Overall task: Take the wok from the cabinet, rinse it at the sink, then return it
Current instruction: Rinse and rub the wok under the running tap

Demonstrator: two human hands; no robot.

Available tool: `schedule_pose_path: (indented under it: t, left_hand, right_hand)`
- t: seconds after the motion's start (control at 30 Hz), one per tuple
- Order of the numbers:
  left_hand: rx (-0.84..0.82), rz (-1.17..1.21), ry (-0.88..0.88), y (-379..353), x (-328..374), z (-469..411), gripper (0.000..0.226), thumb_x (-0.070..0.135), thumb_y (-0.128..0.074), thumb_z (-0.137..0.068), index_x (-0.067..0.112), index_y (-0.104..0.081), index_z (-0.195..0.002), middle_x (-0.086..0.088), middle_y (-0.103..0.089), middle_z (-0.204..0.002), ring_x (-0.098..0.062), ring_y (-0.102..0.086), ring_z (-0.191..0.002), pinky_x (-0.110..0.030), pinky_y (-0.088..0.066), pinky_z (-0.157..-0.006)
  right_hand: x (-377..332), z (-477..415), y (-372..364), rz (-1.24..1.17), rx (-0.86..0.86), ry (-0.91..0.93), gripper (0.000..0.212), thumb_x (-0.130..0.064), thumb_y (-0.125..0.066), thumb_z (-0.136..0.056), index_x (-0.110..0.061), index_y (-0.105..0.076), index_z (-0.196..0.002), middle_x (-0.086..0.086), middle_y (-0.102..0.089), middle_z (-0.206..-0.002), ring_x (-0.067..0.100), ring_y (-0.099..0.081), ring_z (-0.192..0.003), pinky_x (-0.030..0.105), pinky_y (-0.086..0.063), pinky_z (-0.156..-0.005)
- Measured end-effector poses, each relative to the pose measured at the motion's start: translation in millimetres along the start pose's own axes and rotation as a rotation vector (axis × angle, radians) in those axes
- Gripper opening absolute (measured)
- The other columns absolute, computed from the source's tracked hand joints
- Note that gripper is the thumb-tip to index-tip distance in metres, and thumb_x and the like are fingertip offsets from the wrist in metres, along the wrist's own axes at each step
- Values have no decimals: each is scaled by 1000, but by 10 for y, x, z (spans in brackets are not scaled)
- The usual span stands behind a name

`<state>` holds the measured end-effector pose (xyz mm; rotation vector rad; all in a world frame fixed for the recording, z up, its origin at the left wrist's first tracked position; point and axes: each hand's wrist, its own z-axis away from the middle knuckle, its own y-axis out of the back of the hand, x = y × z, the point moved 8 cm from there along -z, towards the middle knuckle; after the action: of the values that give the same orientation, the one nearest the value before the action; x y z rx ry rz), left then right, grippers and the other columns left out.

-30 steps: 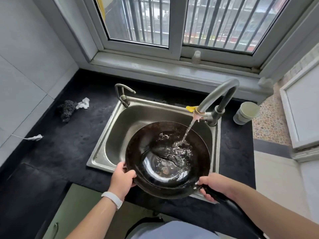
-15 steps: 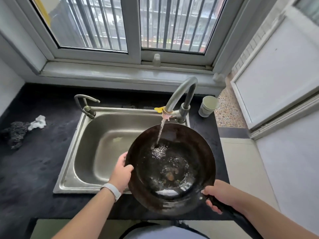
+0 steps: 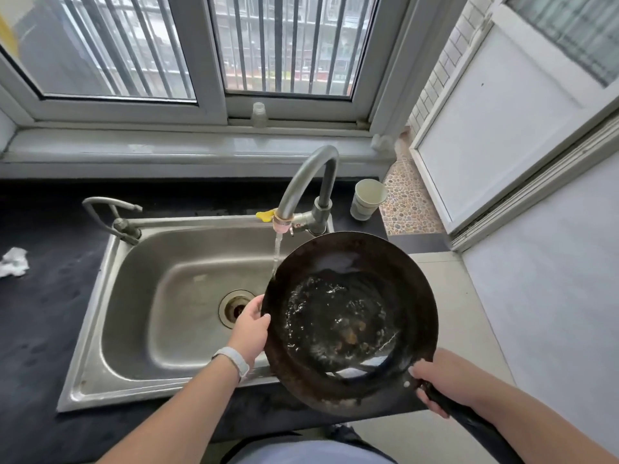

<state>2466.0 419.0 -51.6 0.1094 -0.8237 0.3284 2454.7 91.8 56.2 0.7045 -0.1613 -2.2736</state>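
The dark round wok [image 3: 348, 323] hangs over the right end of the steel sink [image 3: 140, 296], reaching past the sink's right edge. Water with small bits swirls in its bottom. My left hand [image 3: 249, 326] grips the wok's left rim. My right hand [image 3: 442, 383] is closed around its black handle [image 3: 469, 420] at the lower right. The grey curved faucet [image 3: 301, 185] runs; its stream [image 3: 276, 259] falls just beside the wok's upper left rim into the sink.
A paper cup [image 3: 366, 199] stands on the black counter [image 3: 40, 313] right of the faucet. A smaller tap [image 3: 114, 216] sits at the sink's back left. Crumpled white paper [image 3: 13, 262] lies at far left. The drain [image 3: 236, 308] shows beside my left hand. A small bottle [image 3: 258, 114] stands on the window sill.
The wok has moved to the right, out from under the stream; water that fell into it now falls beside its rim. Both hands kept their grip. The view swung right.
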Motion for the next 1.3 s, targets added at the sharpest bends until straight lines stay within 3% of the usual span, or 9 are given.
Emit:
schedule_pose_path:
  t: [0.1, 0.3, 0.53, 0.7, 0.83, 1.03, 1.3]
  left_hand:
    - [1, 6, 6, -54, 1, -15, 42, -1, -39, -102, 26, -53, -132, 2, -68, -119, -23, -69, -103, -42, -60, -83]
    - [70, -15, -31, 157, -7, -2, 46, -5, -37, -100, 21, -55, -133, -5, -69, -119, -22, -67, -98, -32, -57, -71]
    - [236, 15, -90, 782, -6, 178, 47, -11, -37, -98, 13, -58, -133, -9, -68, -122, -29, -65, -114, -48, -53, -98]
    - [312, -8, -92, 1210, -30, 362, 47, -6, -39, -100, 28, -64, -121, 2, -73, -115, -17, -68, -109, -35, -57, -90]
    - [381, -13, -100, 1465, -1, 535, 44, -4, -43, -99, 24, -60, -129, 13, -69, -110, -5, -64, -103, -22, -54, -82]
    - [451, 2, -93, 1778, -53, 644, 45, -2, -44, -98, 24, -63, -129, 10, -72, -116, -14, -66, -112, -42, -52, -100]
    - [581, 82, -131, 2064, 22, 731, 41, 0, -45, -100, 22, -57, -133, 10, -69, -114, -16, -65, -111, -45, -52, -100]
  right_hand:
    - [-5, 25, 42, -10, 11, -1, 45, -4, -44, -98, -2, -53, -54, 8, -56, -44, 17, -45, -32, 31, -40, -51]
    - [-102, -109, -31, 7, -48, -5, 43, -4, -45, -95, -5, -54, -53, 8, -54, -44, 17, -46, -33, 30, -38, -48]
    - [-410, -373, -353, 115, -179, 14, 41, -12, -47, -99, -2, -55, -60, 9, -56, -47, 19, -48, -36, 28, -41, -46]
    - [-638, -521, -612, 199, -259, 7, 49, -16, -48, -101, -3, -56, -55, 11, -55, -45, 19, -46, -33, 27, -41, -44]
    - [-854, -551, -807, 220, -324, 22, 45, -10, -46, -102, -2, -53, -58, 7, -53, -40, 17, -45, -29, 24, -39, -39]
    - [-988, -678, -1020, 276, -414, 20, 46, -14, -49, -100, -1, -56, -56, 10, -53, -42, 20, -45, -34, 26, -39, -42]
    - [-1433, -857, -1141, 296, -392, 160, 40, -10, -51, -98, -2, -53, -59, 10, -54, -45, 20, -46, -35, 24, -40, -42]
